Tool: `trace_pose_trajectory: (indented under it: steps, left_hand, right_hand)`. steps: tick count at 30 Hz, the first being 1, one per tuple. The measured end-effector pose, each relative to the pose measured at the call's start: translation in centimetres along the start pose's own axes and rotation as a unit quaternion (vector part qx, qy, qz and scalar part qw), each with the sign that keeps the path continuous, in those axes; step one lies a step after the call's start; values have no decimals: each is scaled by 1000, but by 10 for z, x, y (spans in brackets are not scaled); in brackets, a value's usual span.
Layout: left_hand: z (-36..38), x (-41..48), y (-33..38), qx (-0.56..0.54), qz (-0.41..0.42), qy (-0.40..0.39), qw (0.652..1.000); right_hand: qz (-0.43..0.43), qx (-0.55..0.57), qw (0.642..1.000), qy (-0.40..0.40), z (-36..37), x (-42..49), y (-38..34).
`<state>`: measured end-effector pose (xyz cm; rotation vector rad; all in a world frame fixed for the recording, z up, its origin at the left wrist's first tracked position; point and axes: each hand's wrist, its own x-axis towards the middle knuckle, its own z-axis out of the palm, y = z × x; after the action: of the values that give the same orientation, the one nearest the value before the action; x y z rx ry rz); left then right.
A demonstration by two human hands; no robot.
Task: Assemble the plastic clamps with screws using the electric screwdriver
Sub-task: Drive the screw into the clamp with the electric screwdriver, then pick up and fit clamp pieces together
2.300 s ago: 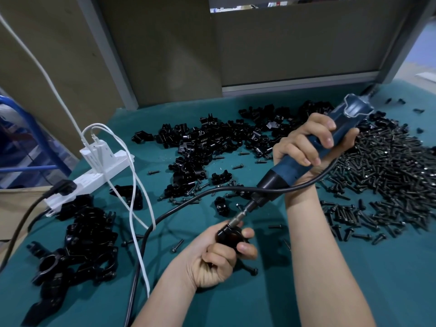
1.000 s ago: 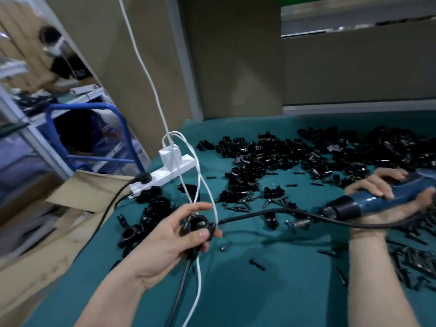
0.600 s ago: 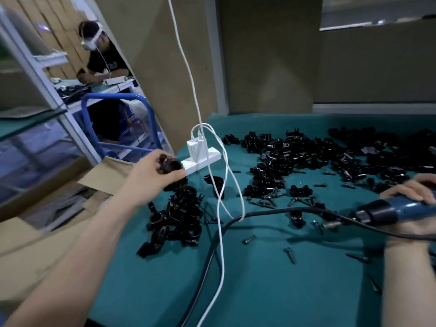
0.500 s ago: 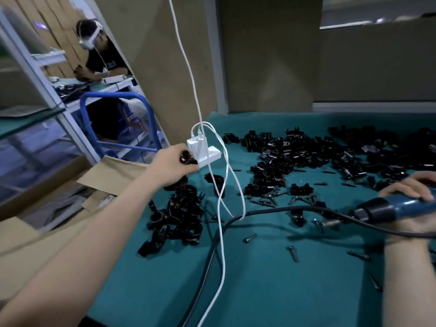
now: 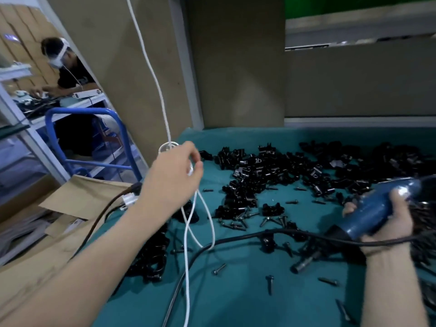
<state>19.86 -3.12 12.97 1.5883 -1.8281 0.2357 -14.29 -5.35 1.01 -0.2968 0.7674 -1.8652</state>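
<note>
Nearest on the green mat (image 5: pixel 247 308): loose screws (image 5: pixel 269 283), small and likely steel, so they probably roll and are best pinched by the head. Right hand (image 5: pixel 389 227) has fingers and thumb wrapped round the mid-barrel of the electric screwdriver (image 5: pixel 377 208), held low and tilted, bit end (image 5: pixel 304 263) down near the mat. The body looks rigid with some heft, so the mid-barrel hold is sensible. Its black cord (image 5: pixel 236 241) trails left across the mat and will likely drag on the wrist. A white cable (image 5: pixel 188 234) hangs from above and loops over the cord. A dark heap of clamps (image 5: pixel 151 253) lies by the left forearm, looks like the finished lot. Left hand (image 5: pixel 174 175) is raised above the mat's left edge, fingers loosely curled and relaxed, no part visible in them. The white cable passes right behind the fingertips, contact unclear. Further back, the main pile of plastic clamps (image 5: pixel 254 175) sits mid-mat: light, stiff, knobbly, probably easy to pinch across the ring, unlikely to break. Far left, beyond the cardboard (image 5: pixel 77 199), another person (image 5: pixel 68 74) works at a bench
</note>
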Motion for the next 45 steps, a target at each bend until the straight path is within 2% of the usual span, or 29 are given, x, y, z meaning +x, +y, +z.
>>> trace_pose_trajectory:
  steps: [2,5,10,13,18,20,23,25,28,29,32,35,39,41,43,45]
  left_hand:
    - [30,8,29,-20,31,-85,996]
    - [92,36,58,8,16,-239,971]
    - [174,91,85,42,84,-355,930]
    - [208,104,99,25,79,-416,905]
    - [233,93,101,-3,63,-301,951]
    - [234,91,96,8,65,-290,955]
    - [230,96,98,11,52,-313,948]
    - [231,98,105,15,31,-330,943]
    - [230,99,112,34,31,-367,929]
    - [228,100,113,35,27,-378,925]
    - [223,103,114,39,17,-416,908]
    - [223,102,115,39,28,-416,908]
    - [221,102,111,12,16,-339,941]
    - [216,98,110,-15,12,-305,952]
    - [206,95,108,-47,6,-263,964]
    - [194,92,107,-97,-22,-217,971]
  right_hand:
    - [0,-65,997,45,2,4,-1]
    - [-24,-161,983,86,0,11,1]
    - [34,-363,927,91,-8,17,2]
    - [57,-430,897,79,-11,16,-5]
    - [66,-516,847,110,-3,14,-8]
    - [61,-533,836,118,2,11,-5]
    - [9,-504,858,99,1,12,-8]
    - [-7,-512,857,61,-3,10,-15]
    - [26,-505,862,-3,-11,4,-25]
    - [46,-507,860,-26,-15,2,-30]
    - [87,-560,821,-66,-28,-3,-63]
    - [53,-616,785,-20,-34,-1,-107]
    - [-93,-654,745,94,-29,24,-150]
    - [-137,-664,724,125,-28,47,-157]
    - [-138,-688,700,134,-29,70,-159]
    - [-99,-721,674,126,-34,89,-154]
